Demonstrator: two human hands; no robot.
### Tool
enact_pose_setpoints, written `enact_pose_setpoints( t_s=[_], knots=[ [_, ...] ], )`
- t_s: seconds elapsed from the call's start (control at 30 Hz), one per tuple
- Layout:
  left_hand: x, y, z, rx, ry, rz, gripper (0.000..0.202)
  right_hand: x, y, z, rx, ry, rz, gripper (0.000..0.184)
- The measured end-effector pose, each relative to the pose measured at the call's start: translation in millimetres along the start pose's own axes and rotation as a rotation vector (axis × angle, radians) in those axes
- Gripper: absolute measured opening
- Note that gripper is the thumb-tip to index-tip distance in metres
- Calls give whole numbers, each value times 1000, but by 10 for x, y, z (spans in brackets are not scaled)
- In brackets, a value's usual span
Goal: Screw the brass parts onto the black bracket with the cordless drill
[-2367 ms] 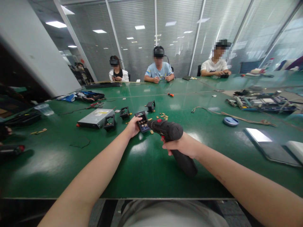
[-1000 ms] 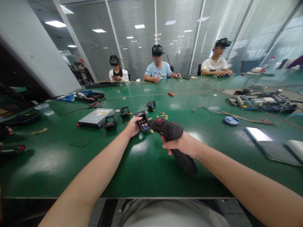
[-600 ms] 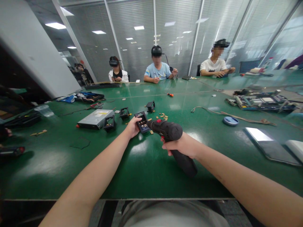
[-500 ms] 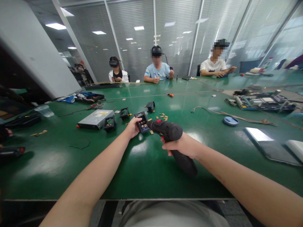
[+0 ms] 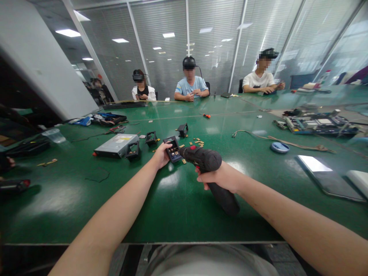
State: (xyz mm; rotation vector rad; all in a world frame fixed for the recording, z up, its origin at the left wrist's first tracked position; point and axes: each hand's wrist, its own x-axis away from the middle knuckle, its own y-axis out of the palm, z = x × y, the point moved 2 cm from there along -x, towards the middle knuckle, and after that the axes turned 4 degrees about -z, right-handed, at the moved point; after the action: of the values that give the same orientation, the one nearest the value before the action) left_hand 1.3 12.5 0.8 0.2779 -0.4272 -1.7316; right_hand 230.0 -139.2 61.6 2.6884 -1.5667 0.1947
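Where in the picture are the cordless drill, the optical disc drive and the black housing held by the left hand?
Cordless drill (image 5: 202, 157): head view, on the body above the handle.
Optical disc drive (image 5: 116, 144): head view, on the top cover.
Black housing (image 5: 174, 148): head view, near its middle.

No lettering can be read: the label (image 5: 124, 137) on the grey metal box (image 5: 107, 147) is too small, as is any marking on the power driver (image 5: 202, 158).

Green table (image 5: 166, 214) | silver drive (image 5: 117, 144) | black frames (image 5: 181, 129) | gold-coloured pieces (image 5: 184, 161) | blue lid (image 5: 280, 147)
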Motion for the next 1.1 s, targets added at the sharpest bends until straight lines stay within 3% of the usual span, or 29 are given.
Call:
enact_pose_setpoints(
  t_s=[1.1],
  knots=[
    [-15,-18,-9,-9,2,4,41,-5,16,-18,12,7,2,24]
  ],
)
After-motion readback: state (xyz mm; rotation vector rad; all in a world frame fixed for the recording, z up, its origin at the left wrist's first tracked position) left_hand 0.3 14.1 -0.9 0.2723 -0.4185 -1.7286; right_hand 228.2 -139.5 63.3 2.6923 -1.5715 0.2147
